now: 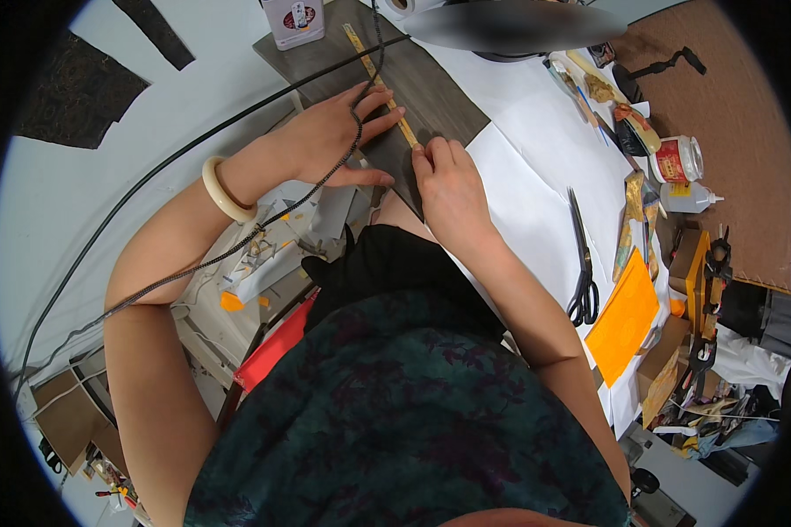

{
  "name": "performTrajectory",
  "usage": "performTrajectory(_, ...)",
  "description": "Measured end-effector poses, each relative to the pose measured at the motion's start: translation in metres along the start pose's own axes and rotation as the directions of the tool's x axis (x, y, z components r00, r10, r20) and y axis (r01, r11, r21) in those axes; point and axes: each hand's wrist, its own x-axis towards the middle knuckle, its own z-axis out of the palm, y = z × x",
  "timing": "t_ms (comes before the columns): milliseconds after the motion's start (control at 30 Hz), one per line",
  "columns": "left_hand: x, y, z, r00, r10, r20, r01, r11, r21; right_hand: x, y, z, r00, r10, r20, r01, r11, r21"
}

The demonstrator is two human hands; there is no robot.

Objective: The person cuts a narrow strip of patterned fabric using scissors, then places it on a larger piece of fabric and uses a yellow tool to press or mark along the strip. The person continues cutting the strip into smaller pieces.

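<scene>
A narrow yellow measuring tape (378, 77) runs straight across a dark grey streaked surface (444, 88). My left hand (343, 140) lies with its fingers spread, the fingertips reaching over the tape and the thumb pointing toward my body. On that wrist is a cream bangle (224, 191). My right hand (453, 193) pinches the tape's near end between thumb and fingers, beside the edge of the white paper (523, 211). A dark braided cord (325, 176) hangs across the view in front of my left hand and forearm.
Black-handled scissors (582, 272) and an orange sheet (626, 321) lie on the paper at right. Behind them stand a white jar (679, 160) and a squeeze bottle (690, 198). A pale tin (293, 22) is at the far left. Below my left arm sits a cluttered drawer (259, 263).
</scene>
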Motion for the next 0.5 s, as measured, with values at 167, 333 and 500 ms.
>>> performTrajectory(167,0.0007,-0.0002,-0.002,1.0,-0.007,0.017,0.007,1.0,-0.018,-0.0022,0.0013,0.002,0.999,0.051,-0.001,-0.051,0.997,0.065)
performTrajectory(333,-0.0018,0.0002,0.0013,1.0,-0.003,0.001,0.003,1.0,0.022,-0.0043,0.0013,0.004,0.997,0.078,-0.025,-0.075,0.991,0.109)
performTrajectory(500,-0.002,-0.0001,0.0017,1.0,-0.002,0.013,0.002,1.0,0.006,-0.0045,0.001,0.003,0.996,0.091,-0.004,-0.09,0.989,0.117)
